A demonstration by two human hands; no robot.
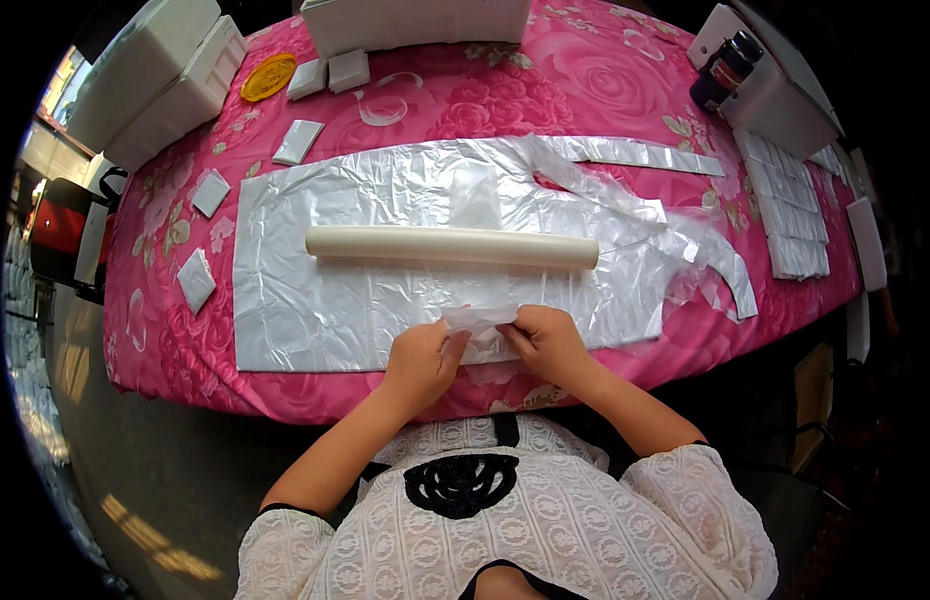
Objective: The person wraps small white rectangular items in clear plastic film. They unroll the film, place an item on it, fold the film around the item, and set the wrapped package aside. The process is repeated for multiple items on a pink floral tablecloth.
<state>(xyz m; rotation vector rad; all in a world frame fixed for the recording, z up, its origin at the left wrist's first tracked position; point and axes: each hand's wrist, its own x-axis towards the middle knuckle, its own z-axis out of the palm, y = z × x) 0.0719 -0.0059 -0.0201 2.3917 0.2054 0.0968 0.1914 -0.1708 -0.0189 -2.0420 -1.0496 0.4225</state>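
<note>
In front of you spreads a table under a pink, rose-printed cloth (605, 80), its near edge just beyond your waist. A silvery-white, crinkled plastic sheet (360, 295) lies lengthwise on it, with strap-like strips at its right end; a narrow margin of pink runs along its near edge, and a broader band separates its far edge from the white box (415, 25) at the back. More white boxes stand at the far left (160, 90) and far right (780, 100). A cream-coloured, smooth tube (451, 246) rests crosswise on the sheet, just beyond your hands. Folded silvery packets (785, 210) line the right side, near a dark purple bottle (727, 72). Your left hand (423, 360) and right hand (545, 342) each pinch a thin, translucent plastic film (480, 318) above the sheet's near edge; whether it joins the sheet, you cannot tell. Small white square packets (298, 142) dot the left margin.
</note>
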